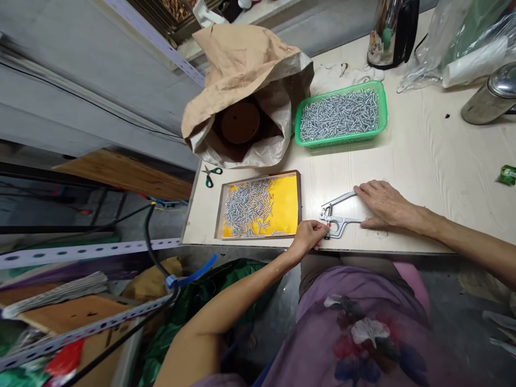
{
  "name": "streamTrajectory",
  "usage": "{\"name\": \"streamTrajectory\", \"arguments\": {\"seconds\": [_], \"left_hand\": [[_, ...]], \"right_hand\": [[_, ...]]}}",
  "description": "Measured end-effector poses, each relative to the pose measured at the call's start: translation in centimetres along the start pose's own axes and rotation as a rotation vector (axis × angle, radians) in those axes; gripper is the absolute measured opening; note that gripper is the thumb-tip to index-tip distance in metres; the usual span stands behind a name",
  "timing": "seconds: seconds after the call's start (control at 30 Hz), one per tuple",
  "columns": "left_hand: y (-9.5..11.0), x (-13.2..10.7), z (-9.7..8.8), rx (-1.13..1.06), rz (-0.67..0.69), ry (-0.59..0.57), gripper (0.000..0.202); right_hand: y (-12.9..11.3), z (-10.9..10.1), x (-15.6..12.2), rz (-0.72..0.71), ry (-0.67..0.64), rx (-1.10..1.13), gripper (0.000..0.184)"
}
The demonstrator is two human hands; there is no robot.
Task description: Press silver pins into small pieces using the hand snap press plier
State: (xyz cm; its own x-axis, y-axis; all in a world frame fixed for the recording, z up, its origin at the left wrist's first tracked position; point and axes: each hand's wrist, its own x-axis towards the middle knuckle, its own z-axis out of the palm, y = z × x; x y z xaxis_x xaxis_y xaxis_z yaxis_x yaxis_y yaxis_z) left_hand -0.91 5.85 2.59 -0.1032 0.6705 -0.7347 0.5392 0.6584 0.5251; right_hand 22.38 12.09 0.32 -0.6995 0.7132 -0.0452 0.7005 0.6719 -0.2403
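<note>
A grey metal hand-squeeze tool (342,227), like pliers with two spread handles and a small spring, lies on the table near its front edge. My right hand (381,204) spans the handle ends, its fingers on the upper handle and the thumb by the lower one. At the tool's jaw end, my left hand (309,235) is closed in a pinch. A bit of red shows by its fingertips; what they hold is too small to make out. Left of the tool sits a shallow tray (299,201) with a yellow bottom, holding many small silvery metal pins (248,207).
Behind stands a green basket (342,141) full of small metal parts. A large paper sack (245,59) is open at the back left. Scissors (210,175) lie at the left edge. A kettle (389,37), a steel cup (489,97) and a green packet (507,174) are at the right.
</note>
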Motion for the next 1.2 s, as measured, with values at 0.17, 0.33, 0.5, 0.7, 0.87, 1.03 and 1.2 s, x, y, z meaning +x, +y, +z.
{"name": "streamTrajectory", "arguments": {"seconds": [0.17,0.33,0.5,0.7,0.87,1.03,1.2], "left_hand": [[-0.7,-0.2,-0.3,0.313,0.279,0.139,0.016],[0.9,0.7,1.2,0.705,0.888,0.265,0.027],[3.0,3.4,2.3,0.863,1.078,0.067,0.047],[2.8,3.8,2.4,0.907,1.057,0.003,0.023],[2.6,3.8,3.0,0.895,1.029,0.044,0.019],[0.5,3.6,4.2,0.766,1.082,0.22,0.034],[-2.6,2.9,6.9,0.708,1.232,0.283,0.037]], "right_hand": [[-1.2,-0.3,-0.6,-0.017,-0.009,-0.036,0.039],[-2.0,-0.4,-1.1,-0.006,-0.028,-0.064,0.027],[-2.6,-0.5,-1.3,0.03,-0.055,-0.087,0.032],[-2.9,0.6,-1.7,0.03,0.031,-0.011,0.01],[-2.9,1.3,-1.7,0.023,0.04,0.048,0.025],[-1.6,1.1,-1.5,0.043,0.084,0.062,0.03],[0.7,0.5,-0.5,-0.023,0.065,0.081,0.029]]}}
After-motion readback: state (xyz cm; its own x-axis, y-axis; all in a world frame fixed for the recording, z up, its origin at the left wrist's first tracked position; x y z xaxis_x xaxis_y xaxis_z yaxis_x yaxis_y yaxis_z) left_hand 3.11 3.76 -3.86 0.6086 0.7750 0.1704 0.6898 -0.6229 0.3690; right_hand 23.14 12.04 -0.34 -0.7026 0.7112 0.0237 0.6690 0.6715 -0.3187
